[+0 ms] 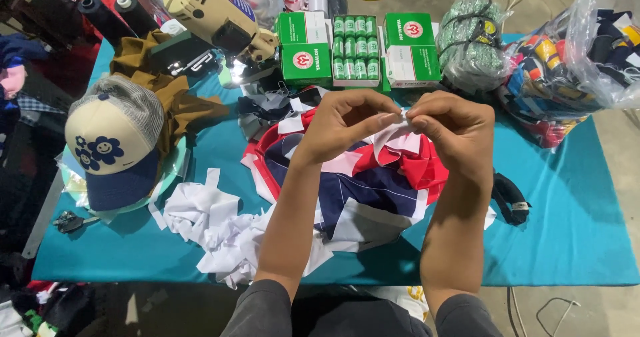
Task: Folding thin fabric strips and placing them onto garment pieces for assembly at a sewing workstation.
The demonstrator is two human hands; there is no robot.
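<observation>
My left hand (347, 124) and my right hand (453, 127) meet at the fingertips above the table. Between them they pinch a small white strip of cloth or paper (402, 115). Under the hands lies a heap of red, white and navy cloth pieces (373, 184). To the left of my left forearm sits a pile of crumpled white scraps (207, 224). All of it rests on a teal tablecloth (573, 224).
A cream and navy cap with flower faces (113, 147) sits at the left, with brown cloth (157, 77) behind it. Green boxes of thread spools (357, 47) stand at the back beside a cream sewing machine (213, 10). Plastic bags of cloth (573, 64) fill the back right. A black strap (510, 200) lies right.
</observation>
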